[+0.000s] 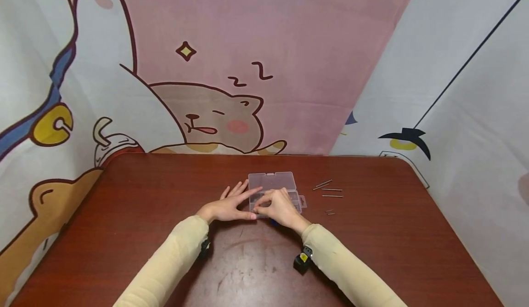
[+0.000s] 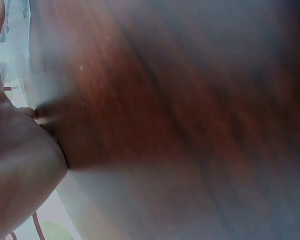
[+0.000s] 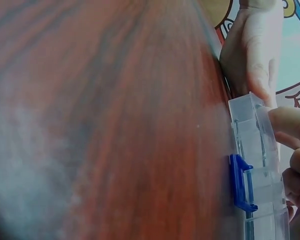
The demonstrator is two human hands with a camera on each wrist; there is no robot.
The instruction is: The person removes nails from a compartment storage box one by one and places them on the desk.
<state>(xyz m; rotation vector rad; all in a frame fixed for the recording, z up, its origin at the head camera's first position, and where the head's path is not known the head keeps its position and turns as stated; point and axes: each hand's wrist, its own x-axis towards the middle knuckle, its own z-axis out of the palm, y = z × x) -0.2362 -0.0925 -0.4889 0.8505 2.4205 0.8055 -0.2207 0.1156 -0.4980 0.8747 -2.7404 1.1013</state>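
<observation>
A clear plastic compartment box (image 1: 272, 181) lies on the table, its lid raised and tipped toward the back. Its blue latch (image 3: 236, 182) faces the near side. My left hand (image 1: 228, 208) rests against the box's left end, fingers spread and thumb near the front left corner. My right hand (image 1: 278, 207) reaches over the box with bent fingers, thumb and index tips together at the left front compartment. Whatever may be between those tips is hidden. Small dark items in the box are too small to identify. The left wrist view shows only part of the left hand (image 2: 20, 165).
Right of the box lie several thin metal rods (image 1: 332, 196) and, nearer me, a couple of much shorter ones (image 1: 329, 212). The reddish-brown wooden table (image 1: 372, 242) ends at a cartoon-printed cloth (image 1: 310, 68) behind it.
</observation>
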